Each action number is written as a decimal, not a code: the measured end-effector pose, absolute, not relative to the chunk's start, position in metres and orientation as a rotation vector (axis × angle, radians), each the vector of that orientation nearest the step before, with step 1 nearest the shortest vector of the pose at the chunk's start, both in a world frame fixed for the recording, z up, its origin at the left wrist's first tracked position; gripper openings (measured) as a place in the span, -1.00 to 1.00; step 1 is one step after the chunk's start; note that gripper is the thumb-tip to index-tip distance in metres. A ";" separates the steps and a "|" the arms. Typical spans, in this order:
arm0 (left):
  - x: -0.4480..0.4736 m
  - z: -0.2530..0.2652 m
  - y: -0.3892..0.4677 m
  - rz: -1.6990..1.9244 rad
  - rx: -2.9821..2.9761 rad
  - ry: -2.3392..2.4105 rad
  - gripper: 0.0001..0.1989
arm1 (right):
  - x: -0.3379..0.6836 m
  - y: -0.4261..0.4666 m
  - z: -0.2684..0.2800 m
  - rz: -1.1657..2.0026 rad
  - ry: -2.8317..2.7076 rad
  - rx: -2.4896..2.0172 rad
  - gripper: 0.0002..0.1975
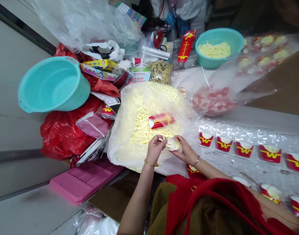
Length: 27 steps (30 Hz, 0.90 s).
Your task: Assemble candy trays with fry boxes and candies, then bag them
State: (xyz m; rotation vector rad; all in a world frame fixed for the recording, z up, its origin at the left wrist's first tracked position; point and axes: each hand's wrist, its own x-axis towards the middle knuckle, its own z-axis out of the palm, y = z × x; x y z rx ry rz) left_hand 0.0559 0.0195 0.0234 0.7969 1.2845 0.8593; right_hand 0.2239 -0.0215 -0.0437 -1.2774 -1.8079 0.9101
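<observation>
My right hand point(185, 151) grips a small fry carton point(174, 144), its white inside facing up with a sliver of red below. Pinched in my left hand point(156, 147) are pale yellow fry-shaped pieces, right beside the carton's opening. Both hands hover over the near edge of a large clear bag point(120, 130) full of loose fry-shaped pieces point(141, 125). A stack of red cartons with yellow marks point(161, 120) lies on top of those pieces. Whether any pieces sit inside the held carton is hard to make out.
To the right, clear blister packaging point(227, 130) holds several red cartons. Behind it lies a bag of red-and-white pieces point(213, 101). A turquoise basin point(219, 60) contains more fry pieces; another turquoise basin point(53, 85) rests on red bags point(66, 133) at left, above a pink tray point(83, 181).
</observation>
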 end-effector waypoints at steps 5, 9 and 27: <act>0.051 0.041 0.022 0.881 0.746 1.268 -0.74 | 0.226 -0.023 -0.040 0.934 -1.786 -1.201 -0.32; 0.051 0.045 0.022 0.839 0.839 1.277 -0.73 | 0.225 -0.023 -0.040 0.891 -1.802 -1.178 -0.28; 0.057 0.039 0.015 0.673 1.149 1.338 -0.84 | 0.223 -0.023 -0.032 0.746 -1.962 -1.333 -0.26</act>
